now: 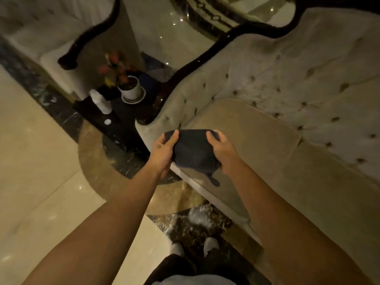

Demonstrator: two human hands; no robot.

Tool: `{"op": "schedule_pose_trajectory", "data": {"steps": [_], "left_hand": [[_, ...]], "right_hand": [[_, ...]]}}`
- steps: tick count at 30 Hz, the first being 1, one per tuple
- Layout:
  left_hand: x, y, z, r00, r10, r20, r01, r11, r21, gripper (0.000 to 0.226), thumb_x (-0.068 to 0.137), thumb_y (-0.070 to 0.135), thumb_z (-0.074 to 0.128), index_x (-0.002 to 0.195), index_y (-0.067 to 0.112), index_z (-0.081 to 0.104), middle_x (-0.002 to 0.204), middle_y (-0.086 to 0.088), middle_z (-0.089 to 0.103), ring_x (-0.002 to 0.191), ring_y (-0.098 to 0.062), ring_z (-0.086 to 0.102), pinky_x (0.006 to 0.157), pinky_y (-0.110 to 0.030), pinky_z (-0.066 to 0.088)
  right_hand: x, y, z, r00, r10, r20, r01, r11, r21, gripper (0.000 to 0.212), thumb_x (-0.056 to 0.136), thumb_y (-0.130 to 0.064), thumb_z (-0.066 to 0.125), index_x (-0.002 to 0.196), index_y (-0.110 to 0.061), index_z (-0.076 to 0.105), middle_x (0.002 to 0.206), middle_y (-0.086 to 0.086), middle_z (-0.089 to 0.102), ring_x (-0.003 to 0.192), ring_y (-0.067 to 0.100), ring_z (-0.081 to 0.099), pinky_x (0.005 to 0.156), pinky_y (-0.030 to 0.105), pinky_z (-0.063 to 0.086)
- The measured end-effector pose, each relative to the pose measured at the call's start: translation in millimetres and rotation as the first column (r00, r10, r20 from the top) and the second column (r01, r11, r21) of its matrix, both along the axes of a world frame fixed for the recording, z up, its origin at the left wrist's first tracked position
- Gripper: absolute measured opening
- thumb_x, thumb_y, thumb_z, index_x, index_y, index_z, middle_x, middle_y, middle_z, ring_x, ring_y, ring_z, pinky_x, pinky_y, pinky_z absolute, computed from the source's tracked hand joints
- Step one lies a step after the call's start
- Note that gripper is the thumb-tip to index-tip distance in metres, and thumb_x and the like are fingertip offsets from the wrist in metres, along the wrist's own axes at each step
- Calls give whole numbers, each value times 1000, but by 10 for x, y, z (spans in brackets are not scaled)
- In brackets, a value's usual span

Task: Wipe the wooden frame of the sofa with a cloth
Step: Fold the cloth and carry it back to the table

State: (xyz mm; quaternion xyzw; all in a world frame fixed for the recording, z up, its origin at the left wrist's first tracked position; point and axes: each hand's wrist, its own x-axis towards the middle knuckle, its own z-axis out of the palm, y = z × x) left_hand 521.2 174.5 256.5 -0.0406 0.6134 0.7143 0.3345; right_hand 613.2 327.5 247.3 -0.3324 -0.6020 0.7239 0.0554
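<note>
A dark folded cloth (pixel 193 150) hangs in the air over the front corner of the sofa seat. My left hand (pixel 163 153) grips its left end and my right hand (pixel 223 152) grips its right end. A small tail of the cloth dangles below. The sofa (pixel 287 89) is beige and button-tufted, with a tan seat cushion (pixel 257 128). Its dark wooden frame (pixel 207 56) runs in curves along the top of the backrest and down the left arm. Both hands are well short of that frame.
A dark side table (pixel 123 120) stands left of the sofa with a potted plant (pixel 129 87), a white bottle (pixel 101 102) and a small white cap (pixel 107 121). Another dark-framed chair (pixel 61 44) stands beyond it. My feet (pixel 209 245) stand on glossy marble floor.
</note>
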Motion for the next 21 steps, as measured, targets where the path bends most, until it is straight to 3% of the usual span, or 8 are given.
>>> {"op": "schedule_pose_trajectory", "data": {"steps": [4,6,8,11,14,17,19,21], "left_hand": [[-447,-523,-115,961,274,-34,-275,961,-14,26,95,34,62,107,11,67,101,-7,76,95,-21,73,75,-32,58],[-669,-791,-226,925,376,-59,-380,923,-69,22,95,35,61,105,16,65,94,-1,76,90,-17,73,69,-27,58],[-902,-1023,-357,900,423,-101,-435,888,-150,22,96,37,59,106,18,63,98,-3,74,92,-16,71,73,-29,57],[-1441,-1380,-563,886,417,-202,-459,847,-267,22,92,44,62,100,24,62,91,4,71,82,-6,70,68,-23,56],[-2089,-1622,-782,895,343,-286,-434,819,-375,23,88,47,66,91,25,60,84,0,68,68,0,65,61,-29,53],[-2713,-1826,-1044,892,291,-347,-432,775,-461,16,91,40,64,96,25,60,90,-6,68,80,-11,65,73,-37,54],[-2996,-1897,-1190,887,250,-388,-426,768,-478,13,94,33,61,106,29,61,100,0,68,92,-12,64,80,-32,52],[-3234,-1950,-1378,892,238,-384,-418,758,-501,14,95,31,59,109,30,61,102,3,67,91,-3,62,79,-24,49]], "right_hand": [[-843,-431,-10,978,199,62,-206,968,142,18,100,-40,53,88,-32,63,95,-10,69,82,-3,69,70,21,57],[-1237,-668,-97,939,320,128,-342,911,230,22,100,-41,50,101,-24,64,106,3,68,98,15,67,86,39,57],[-1585,-866,-182,893,406,194,-449,839,308,29,101,-40,48,107,-15,62,107,4,66,103,23,63,86,39,53],[-2229,-1149,-298,840,482,247,-542,731,416,27,102,-40,47,108,-17,61,101,-2,61,99,18,57,75,28,41],[-2946,-1311,-442,803,532,269,-593,668,449,24,102,-40,47,98,-18,59,100,2,63,100,22,60,76,31,41],[-3649,-1486,-657,761,572,306,-644,614,456,24,102,-39,49,95,-17,59,93,0,64,92,19,60,74,26,44],[-4002,-1566,-790,727,611,313,-678,565,471,20,102,-38,50,92,-22,57,84,-7,59,84,13,57,66,13,40],[-4354,-1620,-1011,680,641,355,-730,547,410,20,103,-38,49,95,-21,58,88,-6,60,90,15,58,71,19,42]]}}
